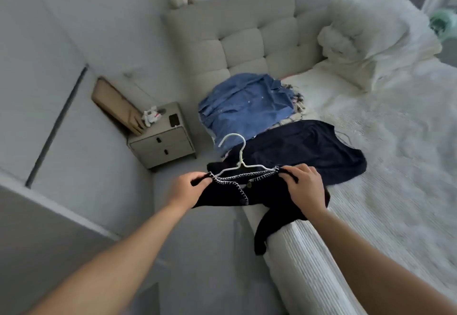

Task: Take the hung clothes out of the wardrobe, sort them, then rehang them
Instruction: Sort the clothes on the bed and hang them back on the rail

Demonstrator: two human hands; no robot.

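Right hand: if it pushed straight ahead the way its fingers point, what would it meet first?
Probably the dark navy garment spread on the bed, just beyond the right hand gripping the black cardigan; depth is unclear.

Cardigan (247, 191) on hanger (241, 163) sits at bed (395, 166) edge, between left hand (188, 188) & right hand (305, 183). Behind it on bed: dark top (309, 151), then shirt pile (244, 106) nearer headboard (247, 42). Nightstand (163, 139) left of bed; folded bedding (371, 37) far right by headboard.

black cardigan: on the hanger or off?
On. The white hanger runs inside the cardigan neckline, hook sticking out above; left hand and right hand grip its shoulders.
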